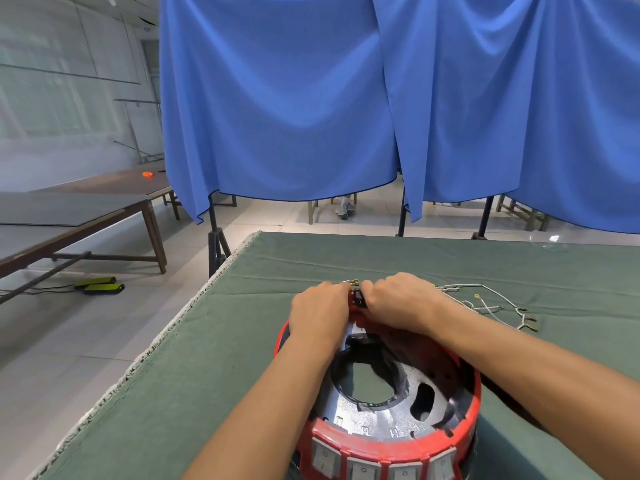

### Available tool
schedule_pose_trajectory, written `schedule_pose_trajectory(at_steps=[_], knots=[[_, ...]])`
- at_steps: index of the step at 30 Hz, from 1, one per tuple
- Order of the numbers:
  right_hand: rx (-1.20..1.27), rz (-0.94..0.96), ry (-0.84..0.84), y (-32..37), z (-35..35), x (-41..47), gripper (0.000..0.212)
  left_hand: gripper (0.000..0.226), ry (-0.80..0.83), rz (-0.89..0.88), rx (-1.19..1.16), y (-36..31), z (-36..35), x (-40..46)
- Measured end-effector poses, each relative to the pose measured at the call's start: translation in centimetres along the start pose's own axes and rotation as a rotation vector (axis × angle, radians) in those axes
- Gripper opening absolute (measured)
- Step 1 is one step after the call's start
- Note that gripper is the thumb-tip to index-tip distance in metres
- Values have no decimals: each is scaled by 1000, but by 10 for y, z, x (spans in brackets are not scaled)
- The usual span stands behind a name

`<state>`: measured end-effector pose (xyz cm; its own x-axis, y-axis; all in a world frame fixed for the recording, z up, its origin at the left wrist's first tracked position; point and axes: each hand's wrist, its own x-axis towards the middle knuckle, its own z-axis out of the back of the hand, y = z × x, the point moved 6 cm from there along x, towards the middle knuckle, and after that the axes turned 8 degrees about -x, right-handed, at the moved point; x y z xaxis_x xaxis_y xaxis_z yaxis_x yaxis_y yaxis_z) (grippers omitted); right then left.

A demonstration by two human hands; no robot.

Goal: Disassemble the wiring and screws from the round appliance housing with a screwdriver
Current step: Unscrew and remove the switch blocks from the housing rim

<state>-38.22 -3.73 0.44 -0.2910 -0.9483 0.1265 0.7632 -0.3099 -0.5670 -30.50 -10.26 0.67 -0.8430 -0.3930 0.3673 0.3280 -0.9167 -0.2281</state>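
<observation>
While a red housing [388, 441] sits on the green table [214, 358], both hands meet at its far rim. Left hand [320, 308] and right hand [398, 301] curl their fingers around a small black part [358, 295] there. Loose white wires [485, 304] lie just right of the hands.

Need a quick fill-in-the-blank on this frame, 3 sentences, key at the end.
1. The round red plastic housing sits on a ____ cloth.
2. Both hands, left hand and right hand, work at the housing's ____ rim.
3. The loose white wire harness lies on the cloth to the housing's ____.

Missing words: green; far; right
</observation>
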Motion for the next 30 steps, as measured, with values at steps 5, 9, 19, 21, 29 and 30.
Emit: schedule_pose_trajectory(at_steps=[5, 9, 19, 21, 29, 30], knots=[[-72, 87, 0, -1, 1, 1, 27, 27, -14, -14, 0, -2, -1, 0], [-113, 93, -18, 1, 0, -2, 28, 25, -11, -23, 17, -2, -2, 0], [741, -438, 11, -36, -7, -47, 31, 43, 11, -272, -2, -25, -14, 2], [727, -470, 20, -38, -9, -48, 29, 41, 37, -321, 37, -30, -19, 6], [391, -369, 59, -31, -17, -42, 34, 22, 76, -408, 393, -44, -27, 16], [383, -364, 65, -30, -18, -41, 33, 23, 92, -395, 415, -45, -27, 17]])
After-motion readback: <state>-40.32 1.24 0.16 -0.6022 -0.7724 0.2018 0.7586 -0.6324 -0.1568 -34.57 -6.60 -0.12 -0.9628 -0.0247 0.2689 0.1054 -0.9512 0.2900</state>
